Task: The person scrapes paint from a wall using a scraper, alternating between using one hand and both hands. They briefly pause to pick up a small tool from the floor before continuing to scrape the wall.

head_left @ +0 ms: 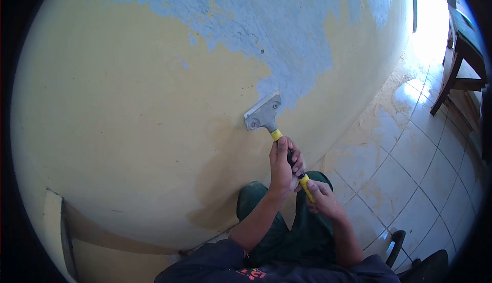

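A long-handled paint scraper (264,113) with a wide metal head and a yellow-and-black handle is held in both hands. My left hand (284,162) wraps round the upper part of the handle, its thumb along the yellow collar. Lower down, my right hand (322,198) grips the yellow end of the handle. The blade lies at the wall (154,98), right at the lower border between yellow paint and a bare bluish patch (297,73) with ragged edges.
Pale floor tiles (420,155) on the right carry yellowish dust and flakes along the wall's foot. A dark wooden chair (464,60) stands at the upper right. Black curved legs (397,247) of some furniture show at the lower right. A wall ledge (55,226) juts out at lower left.
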`<move>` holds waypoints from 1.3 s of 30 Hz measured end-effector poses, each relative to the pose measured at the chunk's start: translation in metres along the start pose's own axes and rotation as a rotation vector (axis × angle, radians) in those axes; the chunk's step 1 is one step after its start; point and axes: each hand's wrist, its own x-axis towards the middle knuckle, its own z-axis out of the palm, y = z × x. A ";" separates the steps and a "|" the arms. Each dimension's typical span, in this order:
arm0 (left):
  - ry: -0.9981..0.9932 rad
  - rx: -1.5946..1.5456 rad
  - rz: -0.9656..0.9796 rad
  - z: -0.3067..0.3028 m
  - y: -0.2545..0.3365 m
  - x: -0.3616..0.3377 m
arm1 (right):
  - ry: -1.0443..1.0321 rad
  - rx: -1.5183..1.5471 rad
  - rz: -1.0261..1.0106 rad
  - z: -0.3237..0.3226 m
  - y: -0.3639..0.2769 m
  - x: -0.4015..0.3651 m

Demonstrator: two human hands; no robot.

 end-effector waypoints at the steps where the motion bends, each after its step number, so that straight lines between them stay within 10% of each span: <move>1: 0.001 -0.012 -0.002 -0.001 -0.001 -0.001 | 0.002 -0.004 0.000 -0.001 0.000 0.001; 25: -0.427 -0.141 -0.138 -0.067 -0.028 -0.048 | -0.078 -0.144 -0.111 -0.036 0.066 -0.035; 39: -0.296 0.189 0.011 -0.086 -0.020 -0.023 | 0.081 -0.300 -0.374 -0.006 0.074 -0.015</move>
